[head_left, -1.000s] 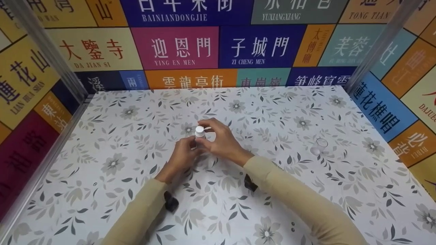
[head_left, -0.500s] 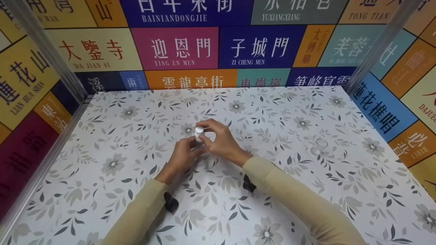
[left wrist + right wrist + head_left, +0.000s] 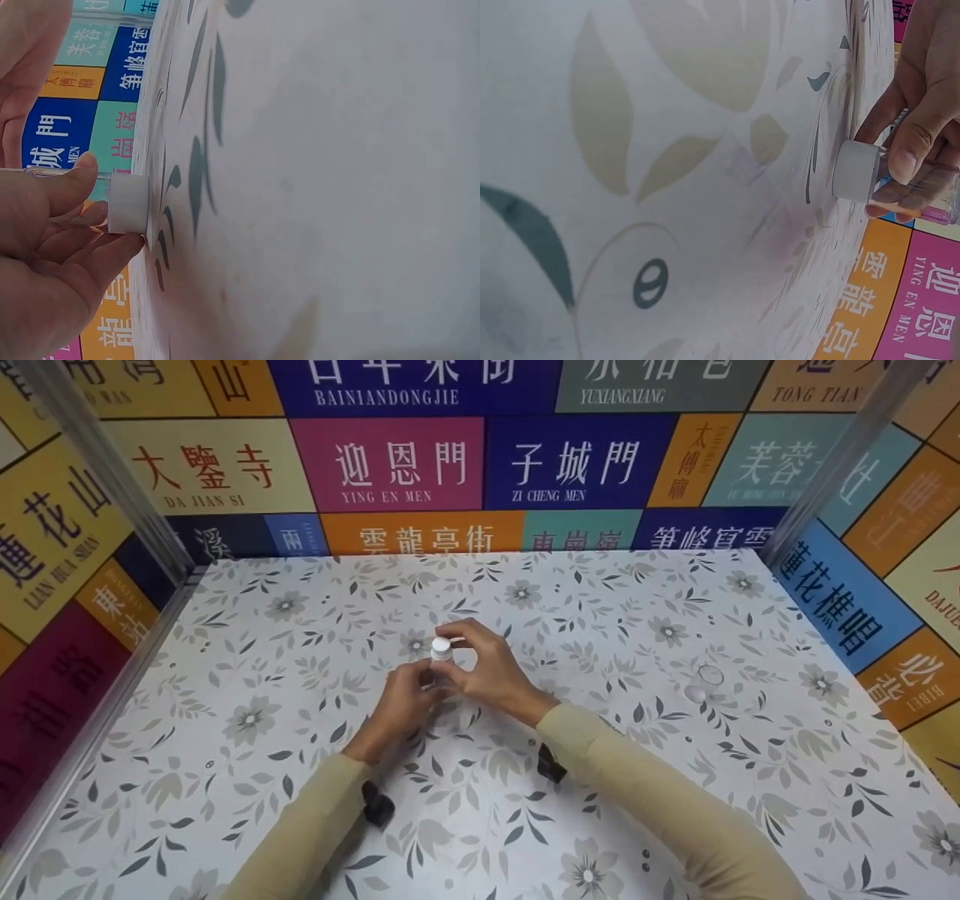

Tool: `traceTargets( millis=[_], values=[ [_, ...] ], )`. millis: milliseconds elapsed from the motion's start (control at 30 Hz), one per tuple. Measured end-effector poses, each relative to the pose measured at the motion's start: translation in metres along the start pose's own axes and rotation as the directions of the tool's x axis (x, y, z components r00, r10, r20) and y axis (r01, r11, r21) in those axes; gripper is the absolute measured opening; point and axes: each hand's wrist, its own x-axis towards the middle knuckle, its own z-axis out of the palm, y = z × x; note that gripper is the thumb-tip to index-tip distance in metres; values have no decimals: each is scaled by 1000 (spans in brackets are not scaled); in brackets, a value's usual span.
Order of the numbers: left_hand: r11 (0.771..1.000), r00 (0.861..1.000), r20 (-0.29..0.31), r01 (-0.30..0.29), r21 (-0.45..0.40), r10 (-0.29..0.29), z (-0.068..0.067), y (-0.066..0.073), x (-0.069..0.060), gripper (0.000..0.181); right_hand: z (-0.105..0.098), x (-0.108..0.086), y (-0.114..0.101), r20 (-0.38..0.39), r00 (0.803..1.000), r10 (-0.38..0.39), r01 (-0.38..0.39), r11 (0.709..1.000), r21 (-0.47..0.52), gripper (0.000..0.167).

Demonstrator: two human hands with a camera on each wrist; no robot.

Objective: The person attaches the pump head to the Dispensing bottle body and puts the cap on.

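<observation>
White cap (image 3: 441, 646), pinched by the right hand (image 3: 487, 667); below it the left hand (image 3: 405, 697) grips a clear bottle (image 3: 936, 199), partly finger-hidden, white end (image 3: 129, 204) against the table (image 3: 300, 825). Rightward, a faint transparent cup (image 3: 704, 683); behind, a panel (image 3: 386, 465) reading "YING EN MEN".

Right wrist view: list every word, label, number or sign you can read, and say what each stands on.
"YING EN MEN": pink rectangular wall panel.
"迎恩": same panel; third character cut off.
"雲龍亭": orange rectangular wall panel.
Magenta wall patch at top: marks cut off, unreadable.
Clear cylindrical bottle with white end: no readable text.
</observation>
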Motion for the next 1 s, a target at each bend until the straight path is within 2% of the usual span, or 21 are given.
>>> traceTargets(
  millis=[467,800,1000],
  values=[
    [1000,1000,9,1,-9,-1,0,-2,0,30,3,-2,-2,17,999,34,-34,999,-19,36],
    [1000,1000,6,-22,7,22,0,-2,0,22,5,-3,0,5,999,41,-41,997,-68,42],
    [1000,1000,13,-16,-6,16,0,0,0,22,3,-2,-1,18,999,37,-36,999,-24,45]
  ],
)
